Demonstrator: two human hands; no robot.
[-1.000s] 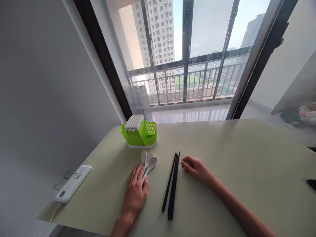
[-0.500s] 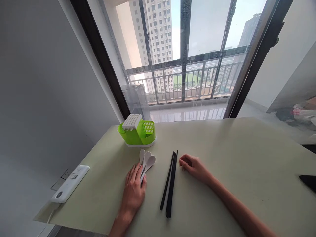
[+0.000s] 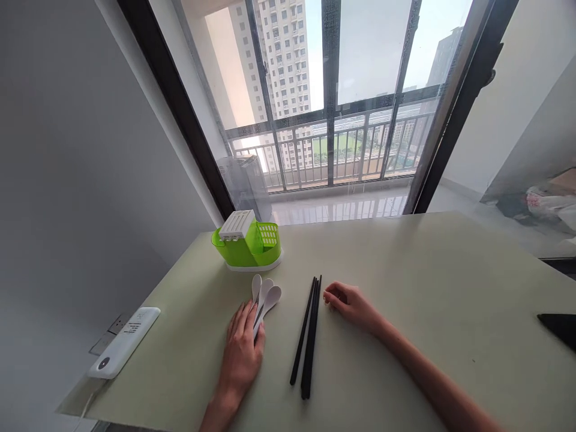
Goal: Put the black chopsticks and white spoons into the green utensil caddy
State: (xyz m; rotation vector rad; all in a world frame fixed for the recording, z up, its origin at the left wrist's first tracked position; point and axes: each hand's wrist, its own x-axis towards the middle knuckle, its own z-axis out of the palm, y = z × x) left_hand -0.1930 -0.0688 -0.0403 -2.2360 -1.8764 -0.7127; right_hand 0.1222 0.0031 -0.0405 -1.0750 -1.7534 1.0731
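Resting at the left edge of the table (image 3: 382, 258) is a long white power strip (image 3: 123, 343), with a white cord (image 3: 85, 405) coming out of its near end. Next comes a bright green holder (image 3: 243, 255), far back on the table. It has a white bottom, a white top with slots, and a basket side full of holes.

Just in front of it are three white spoons (image 3: 272, 295) on the table. Their round ends spread out like a fan and point toward the holder. The left hand (image 3: 240, 357) lies over their handles, with its thumb on the right side. I cannot tell if its grip is pinching them or only lying on top.

In the middle are some black chopsticks (image 3: 310, 345). One lies a little to the left of the bunch. Just beside their far ends is the right hand (image 3: 348, 303). Its fingers curl in, close to the thumb, but I cannot tell if the tips of this grip touch. At the right edge is a black pointed thing (image 3: 560, 327), partly cut off.
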